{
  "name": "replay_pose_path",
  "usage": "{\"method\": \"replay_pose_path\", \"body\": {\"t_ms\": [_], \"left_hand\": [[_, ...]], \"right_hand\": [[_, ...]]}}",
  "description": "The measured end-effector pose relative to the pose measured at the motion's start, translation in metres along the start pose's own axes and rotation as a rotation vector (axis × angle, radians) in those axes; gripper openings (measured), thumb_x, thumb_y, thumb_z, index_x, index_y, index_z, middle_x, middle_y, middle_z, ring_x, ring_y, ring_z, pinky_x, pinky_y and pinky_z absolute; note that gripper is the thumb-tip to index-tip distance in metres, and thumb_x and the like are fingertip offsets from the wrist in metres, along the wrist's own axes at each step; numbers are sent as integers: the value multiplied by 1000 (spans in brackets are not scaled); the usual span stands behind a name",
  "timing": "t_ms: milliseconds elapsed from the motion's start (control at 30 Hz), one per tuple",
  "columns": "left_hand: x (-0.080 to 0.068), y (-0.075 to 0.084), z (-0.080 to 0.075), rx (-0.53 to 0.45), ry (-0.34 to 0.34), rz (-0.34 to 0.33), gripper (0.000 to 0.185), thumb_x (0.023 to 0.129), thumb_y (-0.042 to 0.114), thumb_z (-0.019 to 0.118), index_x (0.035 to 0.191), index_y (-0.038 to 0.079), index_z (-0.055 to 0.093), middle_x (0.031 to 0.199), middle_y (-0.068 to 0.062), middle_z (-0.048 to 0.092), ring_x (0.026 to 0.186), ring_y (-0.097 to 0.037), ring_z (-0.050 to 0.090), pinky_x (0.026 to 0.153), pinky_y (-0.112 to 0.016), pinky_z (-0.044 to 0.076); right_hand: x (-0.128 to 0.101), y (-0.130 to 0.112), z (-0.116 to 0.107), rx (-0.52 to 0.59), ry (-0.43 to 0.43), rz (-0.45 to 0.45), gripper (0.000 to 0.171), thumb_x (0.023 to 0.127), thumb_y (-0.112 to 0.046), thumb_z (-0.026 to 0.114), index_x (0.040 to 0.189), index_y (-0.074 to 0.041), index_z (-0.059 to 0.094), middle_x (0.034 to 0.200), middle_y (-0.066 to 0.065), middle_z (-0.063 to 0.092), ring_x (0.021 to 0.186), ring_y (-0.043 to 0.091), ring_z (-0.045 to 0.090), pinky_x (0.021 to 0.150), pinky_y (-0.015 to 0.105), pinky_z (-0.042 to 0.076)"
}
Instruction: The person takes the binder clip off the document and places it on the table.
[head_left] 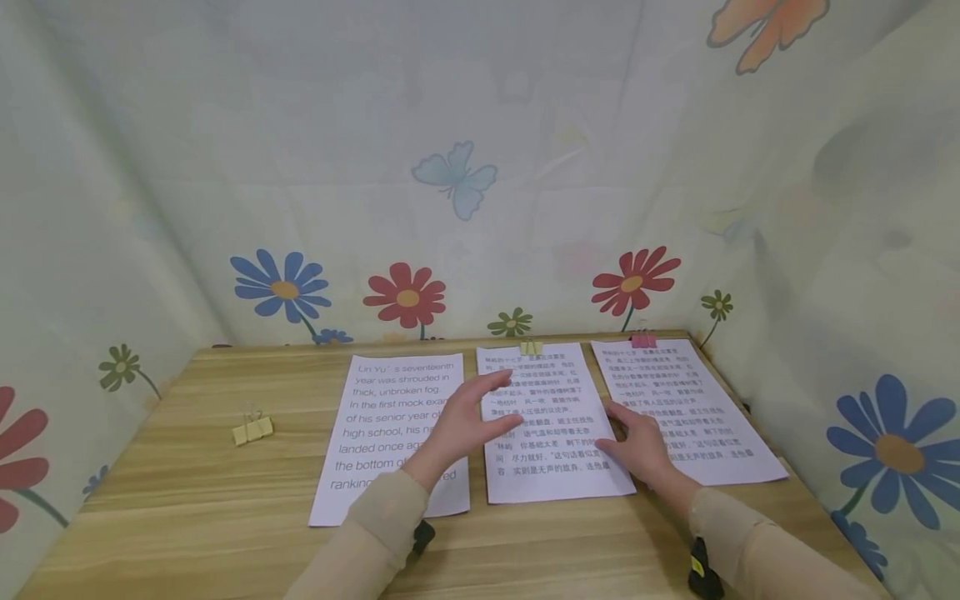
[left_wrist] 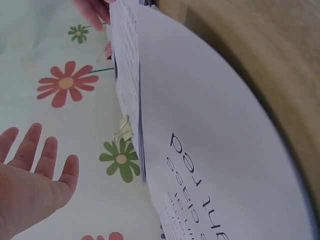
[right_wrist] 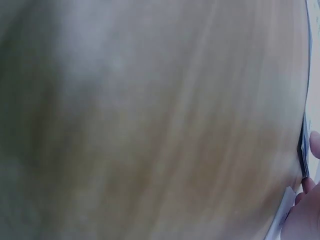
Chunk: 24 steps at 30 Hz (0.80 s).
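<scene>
Now both of my hands sit at the middle sheet of three on the wooden table [head_left: 225,500].

From the head view, my left hand [head_left: 468,421] hovers with fingers spread and straight over the gap between the left sheet [head_left: 390,433], printed in English, and the middle sheet [head_left: 551,425], gripping nothing; the left wrist view shows the same flat palm. My right hand [head_left: 643,446] rests on the right edge of the middle sheet, just beside the right sheet [head_left: 697,408]; whether it pinches the paper I cannot tell. A yellow clip [head_left: 531,347] tops the middle sheet, a pink clip [head_left: 643,340] the right one, and a loose yellow clip [head_left: 252,429] lies well apart at left.
</scene>
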<state>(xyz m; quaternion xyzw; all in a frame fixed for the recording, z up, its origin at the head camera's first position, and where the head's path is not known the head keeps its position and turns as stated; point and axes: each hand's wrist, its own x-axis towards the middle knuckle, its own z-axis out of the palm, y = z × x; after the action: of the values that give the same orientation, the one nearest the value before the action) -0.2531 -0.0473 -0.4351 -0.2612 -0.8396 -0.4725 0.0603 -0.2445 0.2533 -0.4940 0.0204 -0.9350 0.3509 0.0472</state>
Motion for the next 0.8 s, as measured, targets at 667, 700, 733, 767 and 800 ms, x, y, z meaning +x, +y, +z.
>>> {"method": "replay_pose_path", "body": {"t_ms": [667,700,733,767,800], "left_hand": [[7,1,7,-29,-8,-7,68,84,33,80,144,17,51,135,-4,60,129,-23,50,108,-46,38],[8,1,7,-30,-9,-12,68,85,32,80,145,17,51,136,-4,59,129,-23,49,108,-46,38],[8,1,7,-29,-9,-18,68,85,32,80,145,18,51,136,-4,59,130,-22,49,109,-45,38],[9,0,8,-29,-9,-24,68,85,32,80,145,18,51,137,-3,59,130,-21,49,109,-45,38],[9,0,8,-28,-9,-25,68,85,32,80,145,18,51,137,-4,59,130,-21,49,108,-45,38]], "right_hand": [[-2,-9,6,-87,65,20,64,82,-11,79,139,0,52,115,17,65,111,36,59,98,52,44],[-2,-9,6,-85,65,23,65,82,-11,79,139,0,52,115,17,64,109,35,60,96,51,45],[-2,-10,7,-83,63,25,65,82,-10,79,140,0,51,114,16,64,107,34,60,94,51,46],[-1,-10,7,-77,62,31,65,82,-10,79,140,0,51,114,16,64,106,33,60,93,49,47],[-1,-11,7,-71,60,32,65,82,-9,78,141,0,50,114,16,63,104,31,60,92,48,48]]}}
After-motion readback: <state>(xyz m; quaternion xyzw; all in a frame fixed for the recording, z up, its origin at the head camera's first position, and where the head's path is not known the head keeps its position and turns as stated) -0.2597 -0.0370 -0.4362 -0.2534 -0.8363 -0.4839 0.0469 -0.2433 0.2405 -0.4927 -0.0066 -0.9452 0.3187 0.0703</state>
